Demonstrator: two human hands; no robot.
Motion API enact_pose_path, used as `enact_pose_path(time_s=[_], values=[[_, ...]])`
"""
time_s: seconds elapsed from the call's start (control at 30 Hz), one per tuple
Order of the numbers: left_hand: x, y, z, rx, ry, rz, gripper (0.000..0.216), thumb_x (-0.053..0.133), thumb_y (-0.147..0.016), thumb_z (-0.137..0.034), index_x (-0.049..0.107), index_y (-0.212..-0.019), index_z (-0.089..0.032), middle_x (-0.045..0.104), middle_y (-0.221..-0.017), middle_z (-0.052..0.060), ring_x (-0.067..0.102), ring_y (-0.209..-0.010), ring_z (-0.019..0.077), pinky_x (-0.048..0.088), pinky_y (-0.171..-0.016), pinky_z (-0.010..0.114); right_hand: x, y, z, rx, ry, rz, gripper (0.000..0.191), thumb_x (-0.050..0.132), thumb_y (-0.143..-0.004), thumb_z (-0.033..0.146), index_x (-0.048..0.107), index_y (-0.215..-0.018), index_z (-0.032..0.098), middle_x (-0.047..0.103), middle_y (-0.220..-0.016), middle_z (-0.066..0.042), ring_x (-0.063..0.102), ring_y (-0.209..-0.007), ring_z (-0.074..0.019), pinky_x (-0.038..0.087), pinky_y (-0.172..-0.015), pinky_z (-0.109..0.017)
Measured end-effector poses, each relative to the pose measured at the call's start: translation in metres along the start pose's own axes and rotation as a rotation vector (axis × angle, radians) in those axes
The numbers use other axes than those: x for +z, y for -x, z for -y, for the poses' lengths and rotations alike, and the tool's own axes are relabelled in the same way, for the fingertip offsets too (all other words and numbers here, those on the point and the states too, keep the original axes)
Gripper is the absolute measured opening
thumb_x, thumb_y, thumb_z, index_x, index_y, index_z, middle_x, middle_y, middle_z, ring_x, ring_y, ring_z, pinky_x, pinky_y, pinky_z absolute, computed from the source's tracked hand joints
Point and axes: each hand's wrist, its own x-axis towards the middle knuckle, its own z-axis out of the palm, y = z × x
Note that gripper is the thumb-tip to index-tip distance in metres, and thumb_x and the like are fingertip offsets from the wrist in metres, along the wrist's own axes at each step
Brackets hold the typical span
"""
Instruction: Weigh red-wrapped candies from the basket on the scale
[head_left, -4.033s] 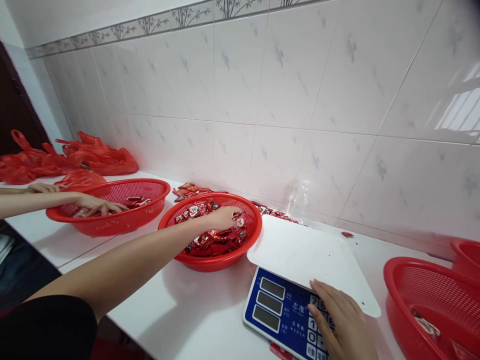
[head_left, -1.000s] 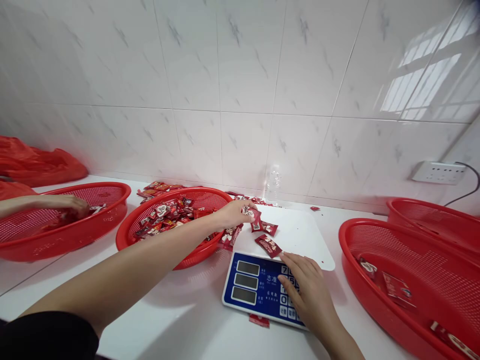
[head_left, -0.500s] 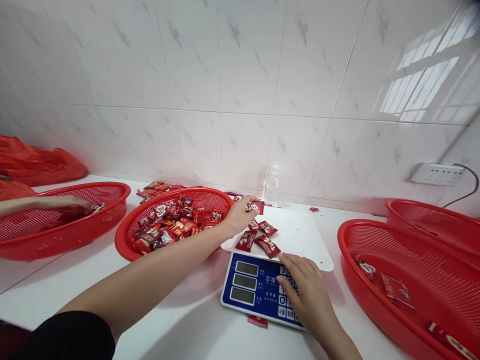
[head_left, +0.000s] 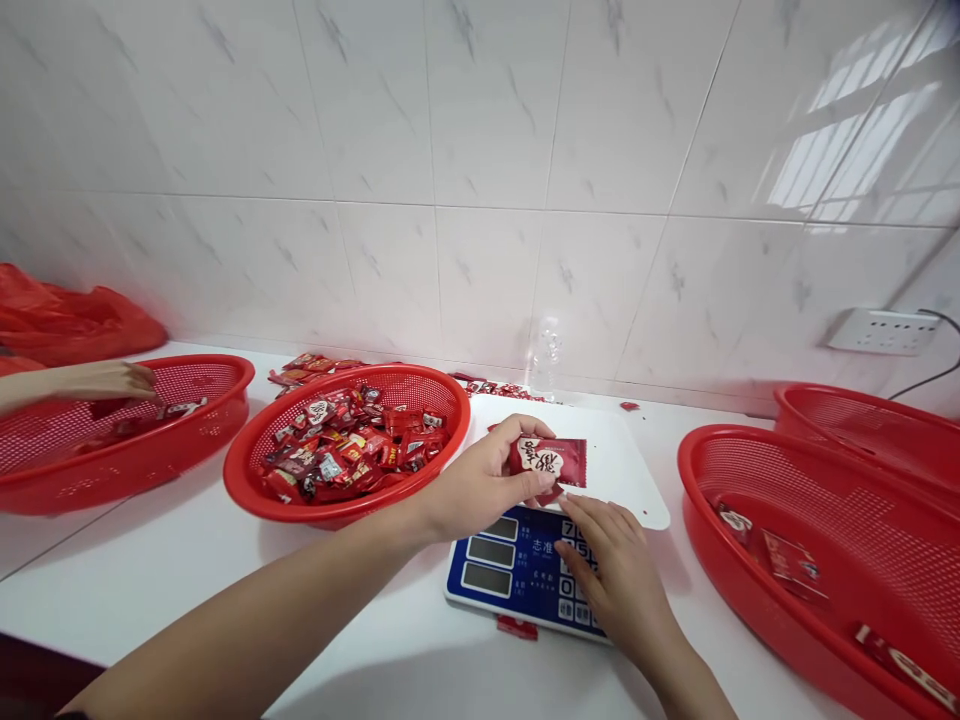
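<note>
left hand (head_left: 480, 485) pinches a red candy packet (head_left: 550, 459) at its fingertips, just above the scale (head_left: 555, 560) platter; right hand (head_left: 611, 565) rests flat, fingers together, on the scale keypad, below the packet.

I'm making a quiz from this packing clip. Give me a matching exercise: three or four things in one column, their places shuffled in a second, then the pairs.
Things:
1. left hand
2. right hand
3. pile of sweets
4. wall socket

Places:
A. on the scale's keypad
B. on the tiled wall, far right
C. holding a red packet above the scale
D. in the middle red basket

Pairs: 1-C, 2-A, 3-D, 4-B
</note>
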Motion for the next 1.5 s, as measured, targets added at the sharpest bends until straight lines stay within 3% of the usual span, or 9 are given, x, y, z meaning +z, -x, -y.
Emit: enact_pose_path(time_s=[0.2, 0.37, 0.47, 0.57, 0.7, 0.93, 1.07, 1.23, 1.5], values=[[-0.021, -0.040, 0.021, -0.124, -0.329, 0.155, 0.051, 0.046, -0.090, -0.030, 0.031, -0.138, -0.022, 0.062, -0.107, 0.009, 0.062, -0.083, 0.0161, 0.048, -0.075, 0.031, 0.000, 0.002, 0.000, 0.000, 0.019, -0.008, 0.036, 0.047, -0.092, 0.035, 0.049, -0.125, 0.022, 0.061, -0.121, -0.006, 0.053, -0.112, -0.0243, 0.037, -0.096, -0.046], [-0.058, -0.072, 0.034, -0.076, -0.926, -0.014, 0.044, 0.039, -0.083, -0.006, 0.051, -0.124, -0.018, 0.057, -0.125, 0.009, 0.053, -0.113, 0.0203, 0.041, -0.093, 0.031, 0.000, 0.001, 0.000, 0.002, 0.027, -0.006, 0.036, 0.045, -0.092, 0.036, 0.050, -0.125, 0.023, 0.061, -0.120, -0.006, 0.054, -0.112, -0.0248, 0.038, -0.096, -0.046], [-0.074, -0.079, 0.041, -0.164, -1.221, 0.187, 0.054, 0.048, -0.072, 0.000, 0.054, -0.122, -0.019, 0.057, -0.125, 0.009, 0.052, -0.113, 0.0244, 0.041, -0.092, 0.032, 0.000, 0.001, 0.001, 0.006, 0.029, -0.005, 0.036, 0.045, -0.092, 0.036, 0.049, -0.126, 0.023, 0.061, -0.121, -0.006, 0.054, -0.112, -0.0251, 0.038, -0.096, -0.047], [-0.077, -0.078, 0.048, -0.167, -1.288, 0.290, 0.050, 0.051, -0.073, -0.005, 0.055, -0.120, -0.020, 0.058, -0.120, 0.011, 0.053, -0.110, 0.0261, 0.042, -0.090, 0.034, 0.000, 0.001, 0.001, 0.008, 0.028, -0.005, 0.036, 0.045, -0.092, 0.037, 0.050, -0.125, 0.023, 0.061, -0.121, -0.006, 0.054, -0.111, -0.0246, 0.039, -0.096, -0.047], [-0.072, -0.074, 0.054, -0.130, -1.253, 0.217, 0.033, 0.047, -0.081, -0.013, 0.058, -0.111, -0.019, 0.059, -0.117, 0.011, 0.053, -0.107, 0.0261, 0.041, -0.089, 0.036, 0.000, 0.001, 0.001, 0.005, 0.037, -0.010, 0.036, 0.046, -0.092, 0.037, 0.050, -0.125, 0.023, 0.062, -0.120, -0.006, 0.055, -0.111, -0.0241, 0.040, -0.096, -0.046], [-0.071, -0.067, 0.053, -0.149, -1.075, 0.051, 0.027, 0.039, -0.090, -0.029, 0.049, -0.114, -0.020, 0.062, -0.104, 0.008, 0.058, -0.093, 0.0219, 0.044, -0.079, 0.033, -0.001, 0.001, 0.002, -0.005, 0.042, -0.025, 0.037, 0.046, -0.092, 0.036, 0.050, -0.126, 0.023, 0.062, -0.119, -0.007, 0.056, -0.110, -0.0249, 0.041, -0.094, -0.047], [-0.059, -0.057, 0.035, -0.146, -0.446, -0.005, 0.021, 0.042, -0.090, -0.031, 0.052, -0.101, -0.016, 0.062, -0.097, 0.007, 0.059, -0.092, 0.0184, 0.045, -0.083, 0.034, -0.001, 0.001, 0.002, -0.005, 0.028, -0.020, 0.037, 0.046, -0.092, 0.036, 0.050, -0.126, 0.023, 0.062, -0.120, -0.007, 0.055, -0.110, -0.0251, 0.041, -0.094, -0.047], [-0.032, -0.021, 0.007, -0.207, 0.418, 0.162, 0.022, 0.047, -0.090, -0.028, 0.057, -0.102, -0.012, 0.064, -0.095, 0.012, 0.064, -0.086, 0.0206, 0.049, -0.078, 0.037, -0.002, 0.001, 0.002, -0.006, 0.022, -0.009, 0.037, 0.046, -0.092, 0.034, 0.049, -0.126, 0.023, 0.062, -0.119, -0.007, 0.055, -0.110, -0.0246, 0.039, -0.095, -0.047], [-0.010, 0.014, -0.013, -0.180, 0.618, 0.365, 0.025, 0.044, -0.093, -0.028, 0.060, -0.103, -0.012, 0.065, -0.095, 0.013, 0.065, -0.085, 0.0216, 0.049, -0.076, 0.037, 0.000, 0.001, 0.000, -0.005, 0.015, -0.001, 0.035, 0.045, -0.092, 0.036, 0.051, -0.124, 0.023, 0.062, -0.118, -0.008, 0.056, -0.108, -0.0248, 0.040, -0.093, -0.047]])
